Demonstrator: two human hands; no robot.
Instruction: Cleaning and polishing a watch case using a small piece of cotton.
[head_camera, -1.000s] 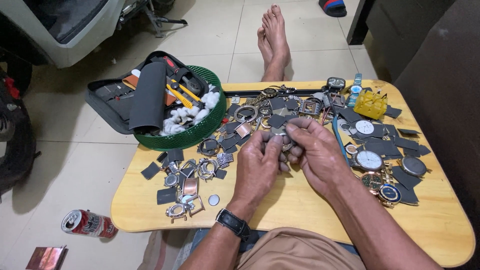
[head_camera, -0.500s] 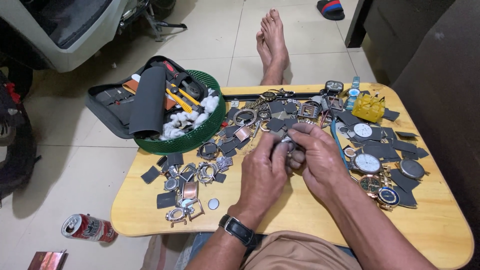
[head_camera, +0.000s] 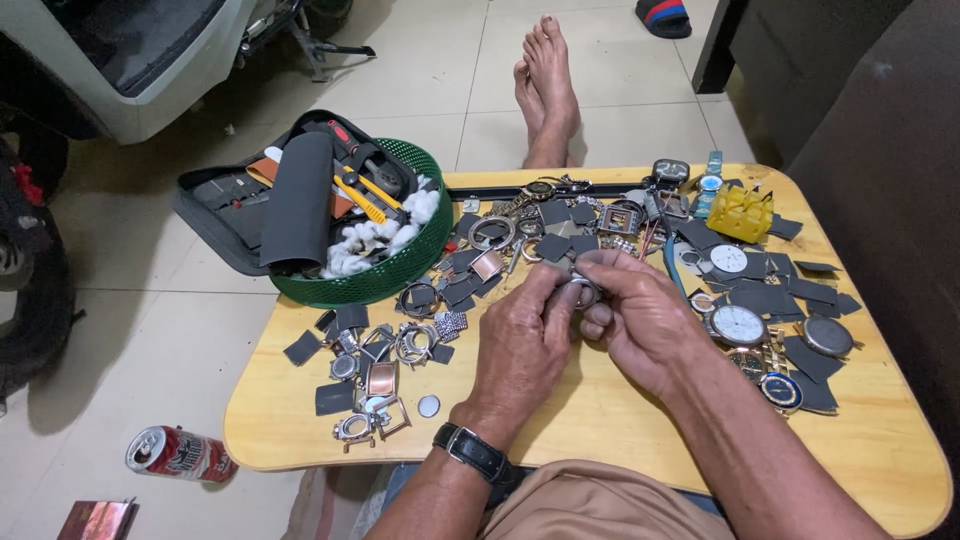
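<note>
A: Table (head_camera: 600, 440) pale yellow wood; basket (head_camera: 400, 270) green mesh; box (head_camera: 740, 212) yellow.

B: Wristband (head_camera: 478, 452) black. Can (head_camera: 180, 455) red, silver top. Pads (head_camera: 760, 298) dark grey.

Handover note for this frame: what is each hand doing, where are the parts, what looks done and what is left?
Left hand: fingers closed on a small round metal watch case, held above the wooden table.
Right hand: pinching the same case from the other side.
Parts: loose cases, bezels and dark square pieces lie scattered over the table; watches with white dials sit to the right, a yellow plastic piece at the far right. A green basket with cotton and tools stands at the table's left edge.
Done: cannot tell from this view.
Left: the case is in hand; many parts lie unsorted.
</note>
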